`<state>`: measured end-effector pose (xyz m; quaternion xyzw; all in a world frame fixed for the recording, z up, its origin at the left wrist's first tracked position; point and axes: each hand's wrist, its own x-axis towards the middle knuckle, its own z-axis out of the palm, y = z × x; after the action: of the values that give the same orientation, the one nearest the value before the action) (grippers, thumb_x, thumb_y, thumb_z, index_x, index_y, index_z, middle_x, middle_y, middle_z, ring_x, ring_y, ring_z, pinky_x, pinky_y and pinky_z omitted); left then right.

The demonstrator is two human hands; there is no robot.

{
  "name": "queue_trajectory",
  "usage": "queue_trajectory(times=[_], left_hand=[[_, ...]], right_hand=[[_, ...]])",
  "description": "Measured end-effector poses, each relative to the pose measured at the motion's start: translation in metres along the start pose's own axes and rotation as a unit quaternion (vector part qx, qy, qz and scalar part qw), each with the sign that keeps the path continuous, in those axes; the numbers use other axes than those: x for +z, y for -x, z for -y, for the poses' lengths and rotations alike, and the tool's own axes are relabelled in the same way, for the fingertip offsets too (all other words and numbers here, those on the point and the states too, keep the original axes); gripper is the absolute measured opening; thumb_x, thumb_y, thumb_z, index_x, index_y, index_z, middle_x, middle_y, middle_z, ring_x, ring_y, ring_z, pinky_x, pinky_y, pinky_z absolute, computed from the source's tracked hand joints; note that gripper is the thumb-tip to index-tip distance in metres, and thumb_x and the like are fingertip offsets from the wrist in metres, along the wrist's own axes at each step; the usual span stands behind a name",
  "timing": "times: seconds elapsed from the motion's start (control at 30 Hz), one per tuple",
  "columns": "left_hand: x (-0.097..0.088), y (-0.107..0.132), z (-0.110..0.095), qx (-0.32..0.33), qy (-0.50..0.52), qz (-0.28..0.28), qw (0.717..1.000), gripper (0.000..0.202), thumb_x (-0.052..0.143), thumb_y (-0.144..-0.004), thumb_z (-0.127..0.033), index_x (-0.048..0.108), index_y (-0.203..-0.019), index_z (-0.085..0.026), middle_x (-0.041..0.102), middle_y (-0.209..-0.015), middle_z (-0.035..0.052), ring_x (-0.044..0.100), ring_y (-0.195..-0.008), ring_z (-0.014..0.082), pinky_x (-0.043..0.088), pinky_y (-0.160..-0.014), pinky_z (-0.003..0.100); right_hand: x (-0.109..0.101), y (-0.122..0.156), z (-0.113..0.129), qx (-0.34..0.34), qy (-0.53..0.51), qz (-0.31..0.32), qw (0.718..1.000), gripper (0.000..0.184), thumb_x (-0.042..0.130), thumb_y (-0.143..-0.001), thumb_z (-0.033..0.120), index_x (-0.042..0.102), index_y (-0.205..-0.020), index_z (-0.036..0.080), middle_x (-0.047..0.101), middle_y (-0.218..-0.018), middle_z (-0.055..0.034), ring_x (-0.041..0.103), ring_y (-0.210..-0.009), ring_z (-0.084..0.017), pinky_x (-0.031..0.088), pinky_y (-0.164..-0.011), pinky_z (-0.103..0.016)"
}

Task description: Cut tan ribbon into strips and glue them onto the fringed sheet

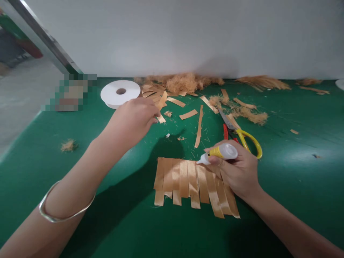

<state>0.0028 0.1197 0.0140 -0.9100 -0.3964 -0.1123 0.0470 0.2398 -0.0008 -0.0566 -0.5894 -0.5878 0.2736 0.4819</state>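
My right hand [239,170] is wrapped round a small white glue bottle [228,151] with a yellow label. The bottle is tilted, its nozzle at the top edge of a row of overlapping tan ribbon strips [184,179] lying side by side on the table. Farther off, my left hand [139,116] reaches into loose cut strips, its fingertips pinched together at a tan ribbon strip [161,119]; the hand partly covers the strip. A white reel [118,86] lies just behind the left hand. Scissors [242,134] with yellow and red handles rest beyond the right hand.
Frayed tan fibres [185,83] are heaped along the grey wall [188,36]. Scattered offcuts, such as a long strip [199,127], lie on the green table [295,200]. A pixelated patch covers something at the left edge. More fibres [262,82] sit at the back right.
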Motion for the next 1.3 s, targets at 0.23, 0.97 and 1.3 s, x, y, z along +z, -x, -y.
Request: queue_trajectory(times=[0.23,0.97,1.3], left_hand=[[0.002,0.000,0.003,0.005,-0.006,-0.007,1.000,0.026,0.040,-0.079,-0.012,0.064,-0.081,-0.018,0.065,-0.087,0.0043,0.060,-0.087,0.0213,0.047,-0.076,0.033],[-0.002,0.004,-0.001,-0.011,0.000,0.008,1.000,0.054,0.040,-0.076,-0.007,0.044,-0.128,-0.020,0.048,-0.130,0.0073,0.056,-0.107,0.0235,0.049,-0.079,0.029],[-0.027,0.005,-0.013,-0.102,-0.023,-0.042,0.994,0.028,0.048,-0.087,-0.033,0.060,-0.110,-0.023,0.063,-0.112,0.0023,0.062,-0.082,0.0186,0.047,-0.071,0.030]], right_hand=[[-0.007,0.000,0.001,-0.009,-0.001,-0.007,1.000,0.016,0.069,-0.072,0.035,0.057,-0.072,0.024,0.059,-0.064,0.0004,0.055,-0.060,-0.016,0.041,-0.049,-0.028],[-0.032,0.003,-0.009,-0.086,0.133,-0.046,0.986,0.018,0.068,-0.073,0.038,0.059,-0.072,0.022,0.060,-0.061,0.0007,0.053,-0.052,-0.014,0.039,-0.044,-0.026],[-0.036,0.002,-0.009,-0.137,0.195,-0.051,0.970,0.020,0.068,-0.073,0.038,0.057,-0.070,0.021,0.059,-0.059,0.0024,0.053,-0.052,-0.012,0.038,-0.046,-0.024]])
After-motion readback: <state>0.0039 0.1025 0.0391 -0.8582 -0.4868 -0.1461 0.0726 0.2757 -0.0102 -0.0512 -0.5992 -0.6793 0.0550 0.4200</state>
